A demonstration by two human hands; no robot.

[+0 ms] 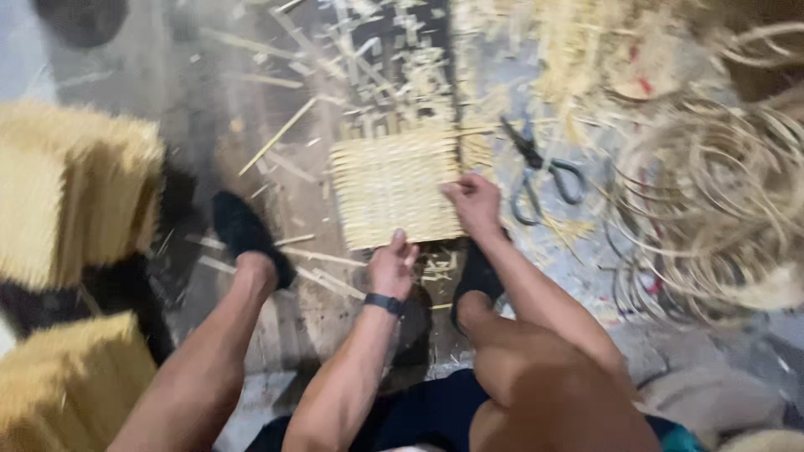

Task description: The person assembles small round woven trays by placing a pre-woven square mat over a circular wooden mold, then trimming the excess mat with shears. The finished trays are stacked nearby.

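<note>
Woven mat (394, 184), a pale square of flat cane strips, lies flat on the floor in front of me, between my two dark shoes. My left hand (392, 266) sits at its near edge, thumb up and fingers curled on the rim; whether they actually pinch a strip I cannot tell through the blur. My right hand (474, 203) presses on the right edge with its fingers bent together over the weave, seemingly gripping the strip ends there.

Trouble could start at that right edge: the strip ends look loose, and if I ease the pressure or tug unevenly, I judge the last rows could spring apart and the weave slacken. The cane edges are thin and splintery, so a slide of my fingertips along them could cut or splinter me. Scissors (536, 172) lie open just beside my right hand, blades toward the mat, an easy thing to catch with a careless reach. Offcuts (276, 138) litter the floor around my shoes, and the coils of round cane (712, 201) to the right could snag a sleeve or a strip.
</note>
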